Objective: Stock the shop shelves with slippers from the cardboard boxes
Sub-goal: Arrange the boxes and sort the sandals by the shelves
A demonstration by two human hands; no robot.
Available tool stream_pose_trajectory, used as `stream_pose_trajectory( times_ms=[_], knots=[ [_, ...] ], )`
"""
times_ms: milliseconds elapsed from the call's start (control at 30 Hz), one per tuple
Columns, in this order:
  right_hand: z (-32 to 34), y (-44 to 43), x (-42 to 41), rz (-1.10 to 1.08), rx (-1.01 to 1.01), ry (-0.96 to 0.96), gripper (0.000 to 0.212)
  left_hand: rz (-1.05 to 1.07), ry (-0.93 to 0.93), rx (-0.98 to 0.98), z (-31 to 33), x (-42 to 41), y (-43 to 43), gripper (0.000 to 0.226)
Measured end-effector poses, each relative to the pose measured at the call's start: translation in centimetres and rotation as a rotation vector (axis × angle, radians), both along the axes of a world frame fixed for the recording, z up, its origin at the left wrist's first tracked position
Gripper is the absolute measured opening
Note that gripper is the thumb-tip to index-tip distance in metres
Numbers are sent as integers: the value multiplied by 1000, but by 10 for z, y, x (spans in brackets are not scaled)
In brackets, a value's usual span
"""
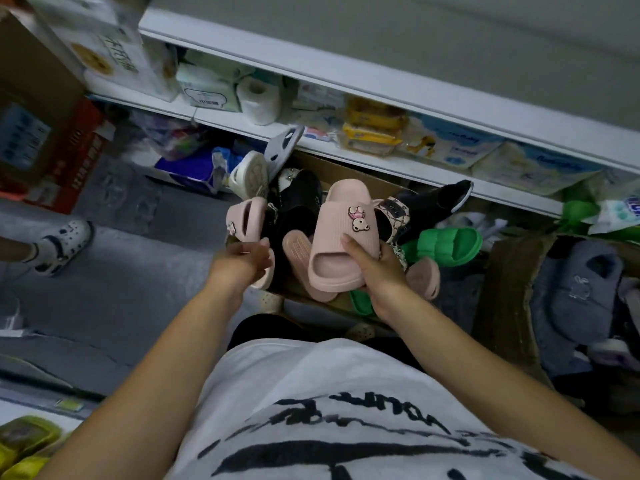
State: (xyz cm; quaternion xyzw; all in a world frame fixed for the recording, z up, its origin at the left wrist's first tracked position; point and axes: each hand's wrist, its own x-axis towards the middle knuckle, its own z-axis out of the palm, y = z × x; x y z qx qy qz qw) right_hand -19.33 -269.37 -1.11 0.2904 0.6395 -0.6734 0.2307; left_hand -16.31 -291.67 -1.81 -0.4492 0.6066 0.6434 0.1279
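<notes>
My right hand grips a pink slipper with a bear charm, held toe-up over a cardboard box piled with mixed slippers. My left hand holds the matching pink slipper by its lower edge, at the box's left side. In the pile lie black slippers, a green slipper, a white one, a patterned one and plain pink ones. A second cardboard box at the right holds grey-blue slippers.
White shop shelves run across the top, stocked with tissue packs, toilet rolls and wipes. Cardboard and red boxes stand at the left. Another person's foot in a white clog is on the grey floor. Yellow-green items lie bottom left.
</notes>
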Motion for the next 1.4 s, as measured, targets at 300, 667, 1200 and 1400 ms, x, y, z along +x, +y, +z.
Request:
stream_pose_trajectory(
  times_ms=[300,667,1200,1400],
  knots=[
    [-11,-56,-11,-73,155,-59,51,-527,27,-534,-77,-60,-63,35],
    [-7,-81,-21,-213,190,-93,52,-751,6,-608,-101,-88,-74,60],
    [22,-30,-25,-200,-67,-4,38,-468,479,-416,21,-32,-46,28],
    [51,-9,-32,-18,-28,148,84,-533,669,-672,76,-3,-26,33]
  ],
)
